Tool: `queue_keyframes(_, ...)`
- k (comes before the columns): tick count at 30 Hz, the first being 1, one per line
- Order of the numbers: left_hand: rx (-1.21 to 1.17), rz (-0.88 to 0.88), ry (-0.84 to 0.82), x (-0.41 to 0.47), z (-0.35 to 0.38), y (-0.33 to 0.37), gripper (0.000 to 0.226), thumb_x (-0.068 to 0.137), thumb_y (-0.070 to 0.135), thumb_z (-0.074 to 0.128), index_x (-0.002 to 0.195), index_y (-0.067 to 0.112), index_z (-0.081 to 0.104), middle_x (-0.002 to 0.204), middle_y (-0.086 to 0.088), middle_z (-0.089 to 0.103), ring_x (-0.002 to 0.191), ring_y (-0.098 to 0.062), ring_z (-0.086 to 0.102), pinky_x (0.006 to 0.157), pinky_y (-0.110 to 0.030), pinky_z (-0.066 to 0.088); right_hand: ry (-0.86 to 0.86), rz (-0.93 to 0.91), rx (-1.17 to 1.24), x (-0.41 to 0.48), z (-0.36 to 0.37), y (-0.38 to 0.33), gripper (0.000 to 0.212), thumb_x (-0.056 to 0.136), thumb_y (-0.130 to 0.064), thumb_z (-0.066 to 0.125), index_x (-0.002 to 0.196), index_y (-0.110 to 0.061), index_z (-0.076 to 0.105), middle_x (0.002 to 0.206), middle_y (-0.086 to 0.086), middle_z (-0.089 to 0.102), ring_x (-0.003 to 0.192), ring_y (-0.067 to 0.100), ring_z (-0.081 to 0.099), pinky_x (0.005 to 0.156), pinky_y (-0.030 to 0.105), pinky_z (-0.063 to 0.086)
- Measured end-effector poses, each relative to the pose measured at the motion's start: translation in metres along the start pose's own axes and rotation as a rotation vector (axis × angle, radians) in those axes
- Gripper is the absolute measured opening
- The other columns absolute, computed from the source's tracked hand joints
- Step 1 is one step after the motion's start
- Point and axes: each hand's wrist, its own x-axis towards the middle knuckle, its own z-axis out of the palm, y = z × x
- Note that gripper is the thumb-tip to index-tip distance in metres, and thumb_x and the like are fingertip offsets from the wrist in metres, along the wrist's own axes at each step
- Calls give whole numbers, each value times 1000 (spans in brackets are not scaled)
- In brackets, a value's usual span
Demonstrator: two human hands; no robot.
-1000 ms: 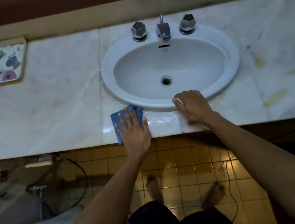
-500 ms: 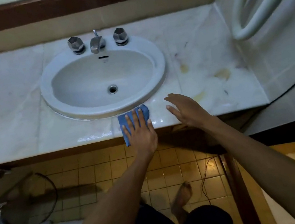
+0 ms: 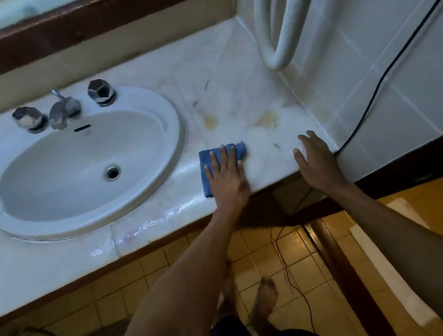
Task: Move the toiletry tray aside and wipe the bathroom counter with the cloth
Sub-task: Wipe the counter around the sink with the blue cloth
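A folded blue cloth (image 3: 207,160) lies flat on the pale marble counter (image 3: 232,101), just right of the white oval sink (image 3: 176,134). My left hand (image 3: 226,177) presses down on the cloth with fingers spread. Near the counter's right end, my right hand (image 3: 316,160) rests flat on the front edge, fingers apart, holding nothing. A wet streak shines along the counter's front edge to the left of the cloth. Yellowish stains (image 3: 265,119) mark the marble beyond the cloth. The toiletry tray is out of view.
A faucet (image 3: 60,111) with two faceted knobs stands behind the sink. A white ribbed hose (image 3: 282,22) hangs on the tiled right wall (image 3: 401,55), and a black cable (image 3: 377,89) runs down it. Below are yellow floor tiles and my bare feet.
My left hand has slid the cloth rightward along the counter's front, from in front of the sink to its right side. My right hand has shifted right too. The tray left view.
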Motion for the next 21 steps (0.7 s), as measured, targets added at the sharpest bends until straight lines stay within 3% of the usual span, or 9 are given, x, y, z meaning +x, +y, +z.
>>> queue_keyframes(4,155,288,-159,-6,16,9,56,106,50,16,160,34,12,169,2,0,155,-24,-13,125,-51,-7,24,56,-30,6,-3,8,51,105,-31,39,149,-4,36,161,21,24,147,34,25,119,45,23)
queue_keyframes(9,367,593,-235,-10,-27,-69,55,107,52,13,159,39,4,169,9,0,155,-16,-12,126,-45,-6,25,57,-100,11,-1,13,53,104,-32,41,149,-5,34,161,21,22,147,35,24,118,48,25)
queue_keyframes(12,426,597,-244,13,-51,-89,57,108,50,16,160,36,-1,169,9,-3,155,-15,-13,126,-46,-3,29,102,-127,9,3,9,56,103,-32,44,150,-5,31,162,20,19,149,35,21,120,49,24)
queue_keyframes(17,293,352,-176,37,-29,-34,58,107,46,16,161,31,2,169,5,-5,155,-21,-15,125,-50,-6,23,152,-102,0,4,7,57,103,-31,44,152,-7,30,163,19,17,150,34,18,121,46,20)
queue_keyframes(21,330,538,-263,22,-5,-10,57,108,46,13,161,30,-3,169,3,-6,154,-22,-17,125,-52,-4,15,162,-109,-7,-2,16,53,103,-28,44,151,-6,34,163,18,21,150,34,20,122,47,21)
